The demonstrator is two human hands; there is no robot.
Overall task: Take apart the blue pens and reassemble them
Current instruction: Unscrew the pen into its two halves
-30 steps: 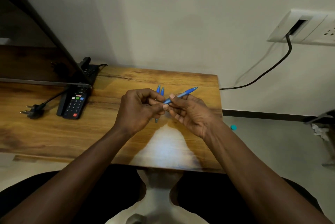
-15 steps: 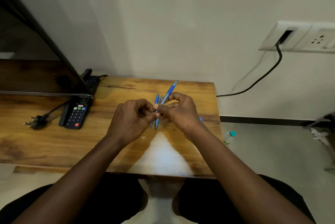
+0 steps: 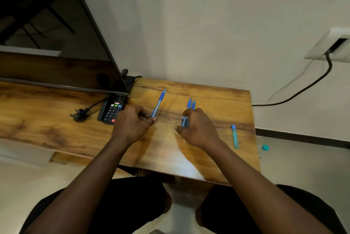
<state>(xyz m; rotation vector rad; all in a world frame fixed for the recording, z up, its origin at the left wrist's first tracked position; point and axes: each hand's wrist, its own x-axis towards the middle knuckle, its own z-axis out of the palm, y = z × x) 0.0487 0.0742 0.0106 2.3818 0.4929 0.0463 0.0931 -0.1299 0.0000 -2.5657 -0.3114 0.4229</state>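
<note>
1. The left hand [image 3: 132, 123] pinches the near end of a slim blue plastic pen [image 3: 158, 104] just right of the black remote control [image 3: 112, 110]. The pen's pointed end slants away from the person over the wooden worktop [image 3: 56, 120].
2. The right hand [image 3: 198, 129] arches with curled fingers over two more blue plastic pens [image 3: 190, 107], which lie side by side farther right of the remote. Motion blur hides the contact, so I cannot tell whether it grips them or only hovers.
3. A loose pale-blue barrel piece [image 3: 234, 137] lies farthest right of the remote, near the worktop's edge.
4. These pens look light, stiff and smooth, so probably slippery. Hold the barrel on both sides of its joint and twist. Any small inner parts may roll away.
</note>
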